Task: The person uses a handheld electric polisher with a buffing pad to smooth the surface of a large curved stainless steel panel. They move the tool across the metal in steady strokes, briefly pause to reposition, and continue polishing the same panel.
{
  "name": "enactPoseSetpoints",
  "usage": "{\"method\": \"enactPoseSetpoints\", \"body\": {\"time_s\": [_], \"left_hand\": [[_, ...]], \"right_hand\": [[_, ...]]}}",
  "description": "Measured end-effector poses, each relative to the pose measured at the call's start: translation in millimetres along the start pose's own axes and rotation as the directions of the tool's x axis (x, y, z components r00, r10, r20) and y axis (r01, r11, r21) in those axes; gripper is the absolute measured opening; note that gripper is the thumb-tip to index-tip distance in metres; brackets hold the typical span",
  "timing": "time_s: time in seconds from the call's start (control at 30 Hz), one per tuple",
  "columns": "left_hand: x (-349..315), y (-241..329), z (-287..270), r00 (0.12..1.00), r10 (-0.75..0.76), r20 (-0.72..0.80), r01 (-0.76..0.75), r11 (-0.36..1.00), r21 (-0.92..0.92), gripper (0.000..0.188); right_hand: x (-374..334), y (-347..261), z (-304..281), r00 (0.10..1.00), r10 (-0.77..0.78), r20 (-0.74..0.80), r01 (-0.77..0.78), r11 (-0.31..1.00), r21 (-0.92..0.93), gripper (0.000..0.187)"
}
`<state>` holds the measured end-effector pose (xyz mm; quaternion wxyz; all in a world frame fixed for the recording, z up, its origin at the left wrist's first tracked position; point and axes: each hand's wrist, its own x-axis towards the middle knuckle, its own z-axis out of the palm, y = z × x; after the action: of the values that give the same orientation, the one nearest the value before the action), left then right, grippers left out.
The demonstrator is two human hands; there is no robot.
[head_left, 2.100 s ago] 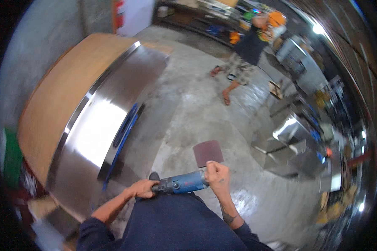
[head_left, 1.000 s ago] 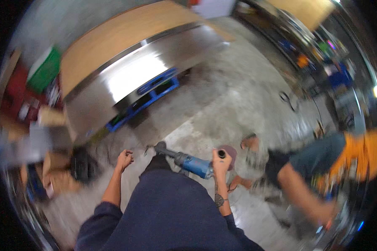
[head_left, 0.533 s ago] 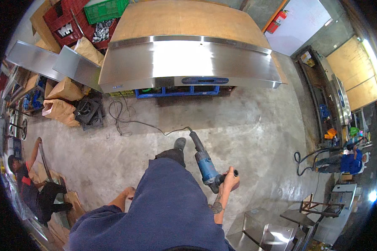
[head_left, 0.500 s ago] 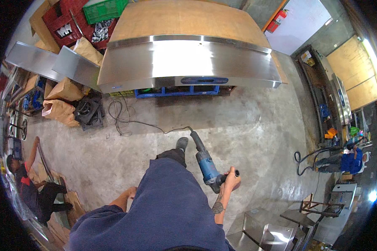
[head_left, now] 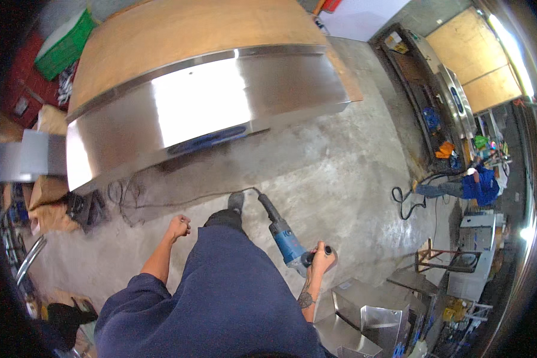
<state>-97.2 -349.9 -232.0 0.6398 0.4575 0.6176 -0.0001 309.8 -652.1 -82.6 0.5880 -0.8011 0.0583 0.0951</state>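
Note:
My right hand [head_left: 323, 258] grips the black side handle of a blue and black angle grinder [head_left: 287, 243], low at my right side. The tool hangs at a slant, its long rear handle pointing away from me, with a black power cord running off it across the floor to the left. My left hand [head_left: 180, 227] is in the air left of my leg, fingers curled in, with nothing seen in it. Beyond both hands, a long brushed stainless steel piece [head_left: 292, 89] lies along the edge of a wooden-topped table [head_left: 209, 30].
Cardboard boxes [head_left: 48, 191] and a green crate [head_left: 62, 48] stand on the left. Folded sheet-metal parts [head_left: 382, 325] lie at the near right, by a metal frame stand [head_left: 444, 259]. A co-worker in blue [head_left: 480, 186] is at the right; another person [head_left: 65, 322] is at the lower left.
My view has turned to the right, so the table and steel piece sit further left. My left hand has come forward from beside my body. The grinder stays in my right hand.

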Motion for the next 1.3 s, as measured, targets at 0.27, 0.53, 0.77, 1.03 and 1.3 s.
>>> {"method": "enactPoseSetpoints", "body": {"time_s": [0.27,0.53,0.77,1.03,1.3], "left_hand": [[71.7,157.3,82.3,0.981,0.058,0.186,-0.109,0.953,0.281,0.029],[108.5,226.4,153.1,0.993,0.099,0.063,-0.103,0.993,0.061,0.030],[54.8,209.3,252.5,0.961,-0.042,-0.275,0.057,0.997,0.045,0.031],[-111.8,232.4,387.6,0.886,-0.436,-0.157,0.429,0.900,-0.081,0.046],[-134.2,242.3,481.3,0.801,-0.541,-0.255,0.443,0.823,-0.355,0.035]], "right_hand": [[102.5,-88.6,22.4,0.999,-0.006,-0.052,0.009,0.997,0.071,0.017],[277.2,-134.1,58.0,0.999,-0.017,0.036,0.012,0.991,0.132,0.018],[450.5,-105.6,109.7,0.943,-0.112,0.312,0.155,0.981,-0.116,0.025],[583.6,-71.5,111.1,0.883,0.010,0.469,0.137,0.950,-0.279,0.030],[671.2,-48.3,106.7,0.804,0.011,0.595,0.266,0.888,-0.375,0.030]]}}
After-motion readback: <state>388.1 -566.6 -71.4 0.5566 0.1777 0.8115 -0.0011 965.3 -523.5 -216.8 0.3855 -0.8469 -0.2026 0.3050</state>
